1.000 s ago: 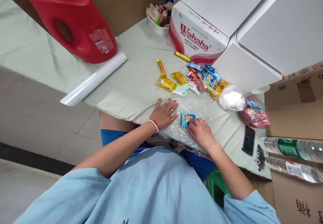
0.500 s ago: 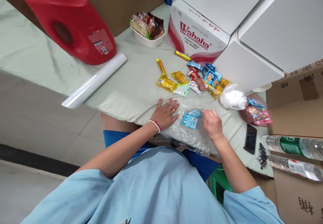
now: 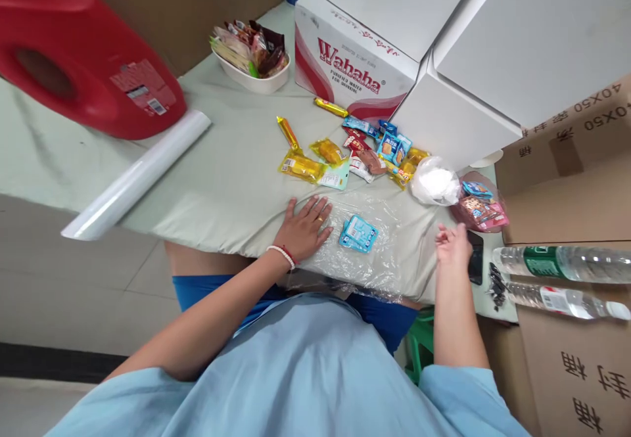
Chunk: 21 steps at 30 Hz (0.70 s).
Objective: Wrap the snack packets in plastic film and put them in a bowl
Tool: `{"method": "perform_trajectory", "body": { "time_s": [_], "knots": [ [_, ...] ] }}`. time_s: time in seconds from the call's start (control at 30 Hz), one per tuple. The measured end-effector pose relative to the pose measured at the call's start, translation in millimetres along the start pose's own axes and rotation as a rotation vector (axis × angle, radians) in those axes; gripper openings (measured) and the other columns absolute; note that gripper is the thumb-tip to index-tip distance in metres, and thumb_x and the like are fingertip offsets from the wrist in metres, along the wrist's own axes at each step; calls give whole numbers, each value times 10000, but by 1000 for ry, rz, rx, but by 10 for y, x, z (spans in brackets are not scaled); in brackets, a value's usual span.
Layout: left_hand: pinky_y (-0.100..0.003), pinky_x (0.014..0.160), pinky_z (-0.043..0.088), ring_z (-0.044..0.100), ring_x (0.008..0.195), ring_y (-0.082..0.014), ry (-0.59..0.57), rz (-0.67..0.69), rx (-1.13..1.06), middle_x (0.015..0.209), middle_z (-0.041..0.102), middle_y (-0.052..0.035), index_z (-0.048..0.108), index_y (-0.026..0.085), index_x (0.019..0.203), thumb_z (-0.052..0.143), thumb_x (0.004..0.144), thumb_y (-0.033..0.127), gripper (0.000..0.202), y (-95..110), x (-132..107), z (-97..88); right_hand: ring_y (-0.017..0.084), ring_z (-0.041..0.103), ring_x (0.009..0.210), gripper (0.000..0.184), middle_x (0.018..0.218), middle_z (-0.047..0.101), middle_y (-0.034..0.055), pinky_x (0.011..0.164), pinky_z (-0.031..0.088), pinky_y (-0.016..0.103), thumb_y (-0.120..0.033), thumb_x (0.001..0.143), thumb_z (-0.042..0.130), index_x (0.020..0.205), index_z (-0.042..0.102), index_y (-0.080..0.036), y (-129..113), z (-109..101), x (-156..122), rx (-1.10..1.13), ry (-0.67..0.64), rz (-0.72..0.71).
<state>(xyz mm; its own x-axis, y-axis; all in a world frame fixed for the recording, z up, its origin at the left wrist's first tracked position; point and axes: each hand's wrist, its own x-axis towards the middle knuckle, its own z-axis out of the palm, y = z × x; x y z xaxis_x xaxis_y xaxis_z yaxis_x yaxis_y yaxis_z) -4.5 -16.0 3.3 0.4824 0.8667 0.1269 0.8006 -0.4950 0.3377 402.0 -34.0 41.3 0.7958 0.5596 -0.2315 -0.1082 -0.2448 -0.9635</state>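
My left hand (image 3: 304, 228) lies flat with fingers spread on the left edge of a clear plastic sheet (image 3: 389, 253) spread over the table's near edge. A small blue snack packet (image 3: 359, 233) lies on that sheet, just right of my left fingers. My right hand (image 3: 453, 246) hovers off to the right of the sheet, fingers loosely curled and holding nothing, next to a black phone (image 3: 476, 257).
A pile of snack packets (image 3: 355, 151), a white plastic bag (image 3: 435, 185) and a pink bag of snacks (image 3: 479, 208) lie beyond the sheet. A Wahaha box (image 3: 348, 72), white bowl of snacks (image 3: 251, 56), red jug (image 3: 83, 72), film roll (image 3: 133, 177) and water bottles (image 3: 562, 263) surround.
My right hand let go of the blue packet, which now lies flipped on the sheet, and moved right toward the phone. My left hand stayed put. The view shifted.
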Motion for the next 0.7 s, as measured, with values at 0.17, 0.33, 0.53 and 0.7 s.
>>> {"method": "perform_trajectory", "body": {
  "time_s": [0.17, 0.33, 0.53, 0.7],
  "knots": [
    [-675, 1277, 57, 306, 1577, -310, -15, -2, 3, 1678, 383, -113, 391, 242, 1612, 340, 1073, 459, 584, 5, 6, -5, 121, 657, 870, 198, 1116, 562, 55, 704, 661, 291, -362, 974, 562, 1104, 495, -228, -257, -358, 662, 321, 158, -4],
    [-669, 1280, 57, 316, 1574, -309, -20, -3, 15, 1680, 378, -110, 383, 252, 1617, 351, 1069, 458, 586, -4, 15, 3, 118, 651, 923, 150, 1139, 553, 67, 777, 649, 284, -231, 978, 442, 1105, 520, -217, -492, -201, 1213, 374, 171, 26],
    [-663, 1284, 94, 342, 1564, -305, -9, 0, 41, 1678, 379, -95, 372, 279, 1624, 376, 1063, 440, 583, -11, 16, 1, 143, 625, 795, 319, 960, 542, 64, 776, 593, 359, -318, 1023, 272, 930, 560, -217, -720, -24, 1839, 13, 99, -52],
    [-655, 1288, 107, 349, 1561, -304, -18, -15, 51, 1673, 388, -88, 379, 290, 1621, 392, 1057, 442, 584, -7, 25, -15, 169, 571, 709, 418, 783, 507, 44, 721, 521, 402, -225, 995, 203, 702, 501, -238, -951, 219, 2196, -207, 21, -199]
  ]
}}
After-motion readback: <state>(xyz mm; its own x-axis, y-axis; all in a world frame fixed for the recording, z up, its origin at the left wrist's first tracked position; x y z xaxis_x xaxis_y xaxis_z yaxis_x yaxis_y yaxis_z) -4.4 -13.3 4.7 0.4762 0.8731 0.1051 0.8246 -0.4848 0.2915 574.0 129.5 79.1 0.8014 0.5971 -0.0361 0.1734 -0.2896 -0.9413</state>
